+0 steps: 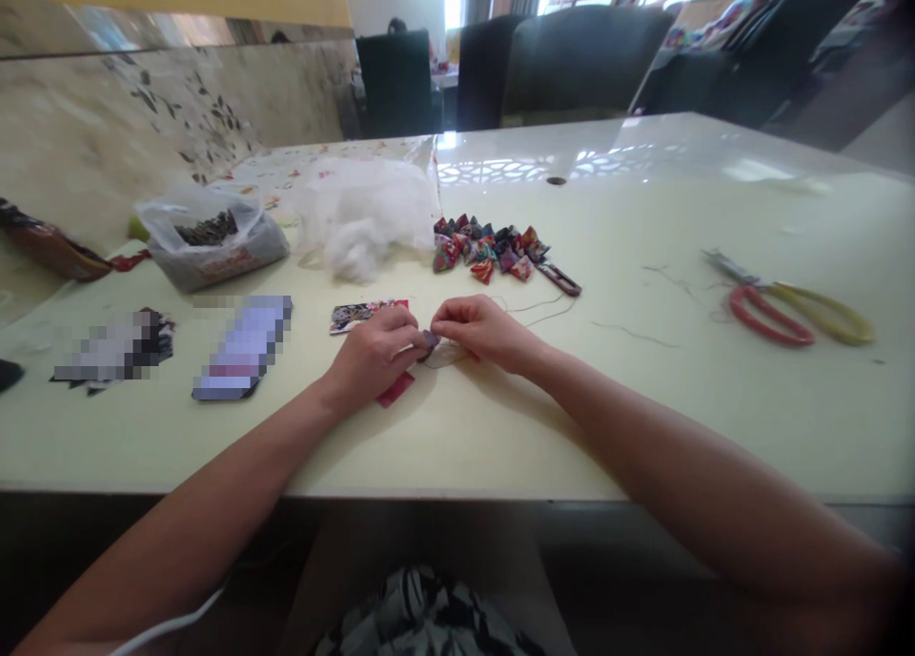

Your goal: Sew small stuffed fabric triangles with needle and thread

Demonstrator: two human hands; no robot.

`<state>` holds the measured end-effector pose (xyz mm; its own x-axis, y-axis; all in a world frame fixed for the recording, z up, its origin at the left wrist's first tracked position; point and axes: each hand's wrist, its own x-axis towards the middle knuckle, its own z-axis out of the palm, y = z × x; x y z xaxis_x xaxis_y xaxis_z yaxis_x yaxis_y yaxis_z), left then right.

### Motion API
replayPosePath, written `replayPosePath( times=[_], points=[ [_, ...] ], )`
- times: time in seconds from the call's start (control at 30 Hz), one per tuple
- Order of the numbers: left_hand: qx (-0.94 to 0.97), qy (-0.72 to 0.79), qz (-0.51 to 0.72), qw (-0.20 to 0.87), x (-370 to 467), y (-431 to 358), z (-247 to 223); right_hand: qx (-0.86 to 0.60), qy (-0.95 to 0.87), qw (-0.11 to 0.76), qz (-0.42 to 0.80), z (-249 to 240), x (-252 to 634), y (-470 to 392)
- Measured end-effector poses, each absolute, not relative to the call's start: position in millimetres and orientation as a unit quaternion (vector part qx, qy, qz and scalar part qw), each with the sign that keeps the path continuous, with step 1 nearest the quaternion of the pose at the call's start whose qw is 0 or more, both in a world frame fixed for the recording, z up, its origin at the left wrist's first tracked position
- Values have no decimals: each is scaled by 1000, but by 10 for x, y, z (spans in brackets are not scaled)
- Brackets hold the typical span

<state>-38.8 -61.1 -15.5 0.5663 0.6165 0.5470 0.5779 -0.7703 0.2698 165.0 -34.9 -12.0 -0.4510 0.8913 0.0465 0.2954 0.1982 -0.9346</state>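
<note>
My left hand [378, 351] pinches a small dark purplish fabric piece [429, 342] between thumb and fingers, low over the table. Right beside it, the fingertips of my right hand [482, 330] are pressed together at the fabric's edge. What they grip is too small to make out. A thin thread [449, 361] loops below the two hands. Under and beside my left hand lie a patterned fabric strip [350, 317] and a red fabric piece [396, 390]. Beyond my hands sits a cluster of small stuffed fabric shapes [486, 248], with dark thread snips [561, 279] beside it.
Scissors [768, 313] with red and yellow handles lie at the right. On the left are a phone [243, 346], dark fabric scraps [118, 351] and a bag of dried plant matter [221, 256]. White stuffing [355, 248] spills from a clear bag. Chairs [579, 65] stand behind the table.
</note>
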Motion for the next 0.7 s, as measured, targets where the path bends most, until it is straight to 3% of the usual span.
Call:
replayPosePath(
  times=[0.43,0.7],
  points=[
    [884,344,315,33,-381,-618,-152,-424,-732,304,438,-130,1645,-339],
    [880,329,341,31,-366,-609,-173,-455,-773,275,345,-64,1599,-390]
  ],
)
